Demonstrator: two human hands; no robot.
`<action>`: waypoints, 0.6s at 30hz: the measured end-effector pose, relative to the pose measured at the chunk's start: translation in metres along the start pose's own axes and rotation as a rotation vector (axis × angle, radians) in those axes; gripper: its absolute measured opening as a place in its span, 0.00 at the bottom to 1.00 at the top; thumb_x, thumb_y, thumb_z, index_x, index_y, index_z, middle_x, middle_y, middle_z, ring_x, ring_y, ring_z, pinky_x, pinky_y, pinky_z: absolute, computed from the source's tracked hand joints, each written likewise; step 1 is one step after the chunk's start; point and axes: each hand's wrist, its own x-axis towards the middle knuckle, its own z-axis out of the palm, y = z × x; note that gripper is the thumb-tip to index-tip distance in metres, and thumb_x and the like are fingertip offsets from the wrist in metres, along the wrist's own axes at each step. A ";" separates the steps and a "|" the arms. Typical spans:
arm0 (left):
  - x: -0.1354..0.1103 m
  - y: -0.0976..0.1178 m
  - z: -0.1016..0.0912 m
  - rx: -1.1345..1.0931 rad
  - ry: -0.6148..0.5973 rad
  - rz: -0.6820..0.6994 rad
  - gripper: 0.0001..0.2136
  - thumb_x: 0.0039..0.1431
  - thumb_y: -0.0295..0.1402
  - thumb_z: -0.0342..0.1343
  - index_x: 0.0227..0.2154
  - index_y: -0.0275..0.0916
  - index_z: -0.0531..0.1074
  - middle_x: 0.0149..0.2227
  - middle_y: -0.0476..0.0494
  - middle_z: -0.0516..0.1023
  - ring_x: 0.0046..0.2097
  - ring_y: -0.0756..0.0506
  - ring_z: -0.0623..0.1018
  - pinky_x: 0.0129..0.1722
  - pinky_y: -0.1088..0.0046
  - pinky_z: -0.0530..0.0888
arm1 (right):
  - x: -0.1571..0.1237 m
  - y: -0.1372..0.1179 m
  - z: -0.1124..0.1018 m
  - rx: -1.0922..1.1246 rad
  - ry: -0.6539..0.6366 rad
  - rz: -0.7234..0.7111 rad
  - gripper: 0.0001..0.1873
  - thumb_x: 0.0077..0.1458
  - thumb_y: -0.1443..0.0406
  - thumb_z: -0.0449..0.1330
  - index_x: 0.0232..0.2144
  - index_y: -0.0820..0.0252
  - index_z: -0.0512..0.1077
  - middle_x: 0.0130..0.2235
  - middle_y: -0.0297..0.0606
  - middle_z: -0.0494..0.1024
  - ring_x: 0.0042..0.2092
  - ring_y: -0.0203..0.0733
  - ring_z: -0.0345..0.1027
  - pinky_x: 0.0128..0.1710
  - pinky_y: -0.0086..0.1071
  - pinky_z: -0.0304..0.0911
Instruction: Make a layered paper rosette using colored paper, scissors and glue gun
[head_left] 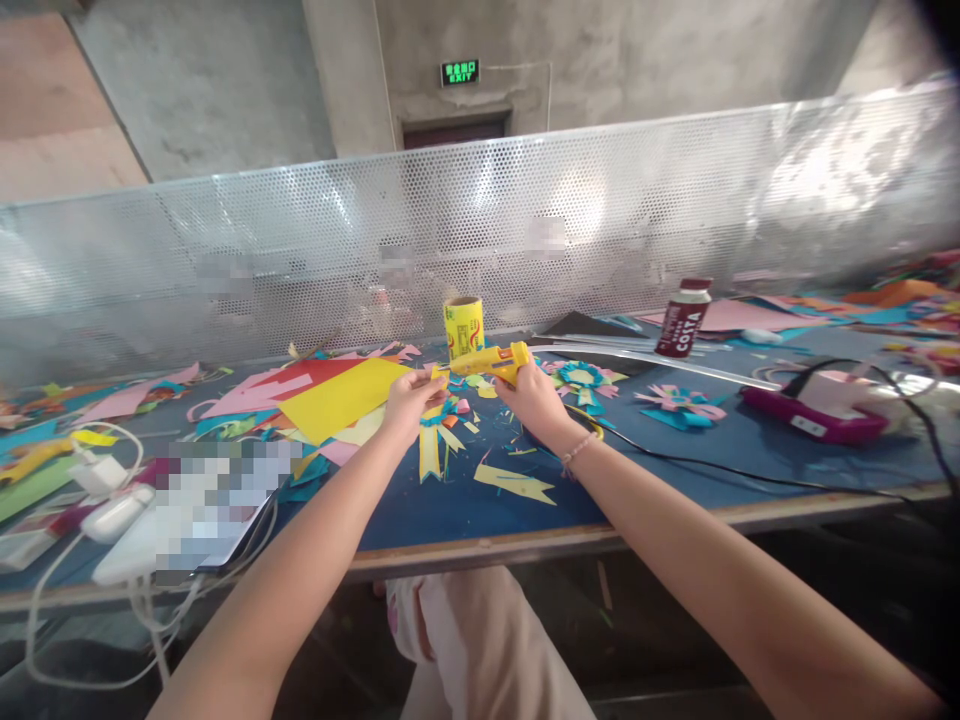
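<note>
My right hand [534, 398] is wrapped round a yellow glue gun [491, 361], its nozzle pointing left. My left hand [409, 397] pinches a small paper piece right at the nozzle tip, above a yellow and blue paper rosette [433, 428] with ribbon tails lying on the blue table [652, 480]. The gun's black cord [675, 462] trails off to the right across the table.
Coloured paper sheets [330, 395] and scraps lie left of my hands. A yellow tape roll [464, 325] stands behind the gun. A dark bottle [682, 317], finished rosettes [679, 403] and a pink device [814, 420] sit at right. White chargers [112, 510] and cables are front left. A perforated metal screen [480, 240] backs the table.
</note>
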 end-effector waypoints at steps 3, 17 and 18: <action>0.000 0.000 0.000 -0.003 0.004 -0.006 0.10 0.41 0.27 0.68 0.27 0.33 0.72 0.27 0.45 0.77 0.24 0.53 0.74 0.30 0.75 0.74 | 0.000 -0.002 -0.001 -0.011 -0.007 0.014 0.12 0.51 0.61 0.54 0.38 0.61 0.63 0.33 0.46 0.74 0.35 0.50 0.70 0.34 0.40 0.65; 0.000 0.003 0.001 -0.062 0.036 -0.046 0.07 0.42 0.23 0.65 0.24 0.33 0.72 0.22 0.48 0.75 0.23 0.53 0.73 0.29 0.75 0.73 | 0.000 -0.005 -0.006 -0.026 -0.012 0.058 0.13 0.51 0.63 0.55 0.39 0.61 0.63 0.34 0.45 0.74 0.33 0.47 0.69 0.31 0.35 0.63; 0.000 0.004 0.001 -0.064 0.038 -0.047 0.07 0.42 0.23 0.65 0.24 0.33 0.72 0.22 0.48 0.75 0.23 0.53 0.73 0.29 0.75 0.73 | 0.000 -0.005 -0.006 -0.028 -0.017 0.070 0.13 0.51 0.63 0.55 0.39 0.61 0.63 0.34 0.45 0.74 0.33 0.47 0.69 0.30 0.35 0.63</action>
